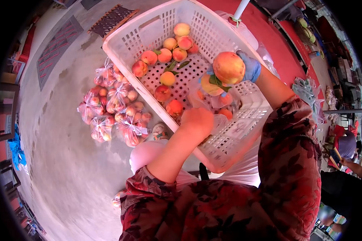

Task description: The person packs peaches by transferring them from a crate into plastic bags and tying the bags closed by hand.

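Observation:
My right hand (249,67), in a blue glove, is closed round a large orange-red peach (229,67). Just below it, a yellower peach (211,85) with a green leaf lies close against the hand. My left hand (198,119), bare at the wrist, is at the mouth of a clear plastic bag (213,102) and appears to grip its edge; its fingers are mostly hidden. Peaches show through the bag, inside a white perforated crate (237,150). Several loose peaches (164,55) and some leaves (171,66) lie on the crate floor, mostly at the far left.
Several tied clear bags of peaches (117,100) stand on the concrete floor left of the crate. A dark woven stool (110,20) is beyond. Red surfacing (277,40) and a white pole (240,10) are behind the crate. Another person's arm (354,168) shows at far right.

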`<state>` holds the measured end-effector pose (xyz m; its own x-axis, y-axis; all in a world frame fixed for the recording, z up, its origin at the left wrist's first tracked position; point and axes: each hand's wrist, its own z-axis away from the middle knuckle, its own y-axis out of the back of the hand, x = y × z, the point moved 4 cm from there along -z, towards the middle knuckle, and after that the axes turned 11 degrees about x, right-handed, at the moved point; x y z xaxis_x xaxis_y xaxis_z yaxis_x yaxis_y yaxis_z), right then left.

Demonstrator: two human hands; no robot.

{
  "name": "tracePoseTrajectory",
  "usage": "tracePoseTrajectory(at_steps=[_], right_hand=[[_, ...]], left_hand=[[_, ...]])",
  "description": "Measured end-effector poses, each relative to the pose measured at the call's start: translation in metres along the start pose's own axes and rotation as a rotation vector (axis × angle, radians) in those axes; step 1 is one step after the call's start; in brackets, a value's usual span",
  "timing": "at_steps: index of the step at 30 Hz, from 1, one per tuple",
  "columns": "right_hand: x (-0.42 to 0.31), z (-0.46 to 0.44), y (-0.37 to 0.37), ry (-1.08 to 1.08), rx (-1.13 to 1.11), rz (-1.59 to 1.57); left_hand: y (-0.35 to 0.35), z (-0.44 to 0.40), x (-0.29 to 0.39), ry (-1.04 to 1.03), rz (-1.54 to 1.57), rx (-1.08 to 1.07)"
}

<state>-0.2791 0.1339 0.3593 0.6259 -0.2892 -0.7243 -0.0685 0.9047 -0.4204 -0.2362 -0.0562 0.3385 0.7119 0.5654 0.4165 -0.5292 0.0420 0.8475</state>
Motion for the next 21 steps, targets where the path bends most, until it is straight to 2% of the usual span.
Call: tracePoseTrajectory(at_steps=[3,5,7,10,13,15,17,20,21], right_hand=[[0.059,0.009,0.001,-0.125,-0.120,0.169],[0.088,-0.002,0.002,-0.186,-0.100,0.521],[0.101,-0.021,-0.002,-0.226,-0.018,1.034],[0.121,-0.044,0.012,0.075,0.068,1.490],[0.125,-0.044,0.020,0.143,0.033,1.529],[0.117,-0.045,0.018,0.069,0.087,1.523],[0.069,-0.030,-0.024,-0.097,0.195,1.544],[0.033,-0.042,-0.049,0.314,0.276,1.124],[0.032,-0.053,-0.058,0.390,0.225,1.217]], left_hand=[[0.007,0.000,0.002,0.028,-0.029,-0.012],[0.007,0.001,0.001,0.035,-0.060,-0.028],[0.005,-0.001,0.002,0.018,-0.033,0.049],[0.003,0.002,0.001,-0.003,-0.039,0.052],[0.004,0.006,0.003,0.019,0.019,0.094],[0.004,0.006,0.004,0.030,0.046,0.112],[-0.001,0.004,0.002,0.027,0.031,0.082],[-0.013,0.001,0.003,-0.061,0.068,0.039],[-0.015,0.002,0.004,-0.085,0.050,0.004]])
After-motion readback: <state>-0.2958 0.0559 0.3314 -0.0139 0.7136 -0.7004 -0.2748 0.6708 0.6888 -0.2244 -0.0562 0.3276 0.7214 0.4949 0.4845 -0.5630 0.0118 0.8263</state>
